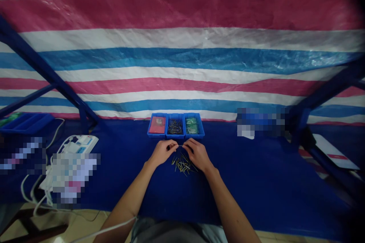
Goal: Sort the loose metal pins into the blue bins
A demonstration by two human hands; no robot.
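My left hand (164, 151) and my right hand (197, 153) are close together over the blue table, fingers pinched. Between their fingertips runs a thin, pale, rod-like piece (180, 145), one end in each hand. Just below the hands lies a loose pile of thin metallic pins (183, 164), some yellowish. Beyond the hands stand three joined blue bins: the left bin (156, 135) holds a reddish-pink item, the middle bin (175, 136) dark metal pieces, and the right bin (195, 136) green and white pieces.
White power strips (89, 144) and cables (25, 193) lie at the left, near a blue divided tray (28, 123). Blue metal frame bars (67, 93) rise at both sides. A striped sheet (182, 59) hangs behind. A white flat item (333, 152) is at the right.
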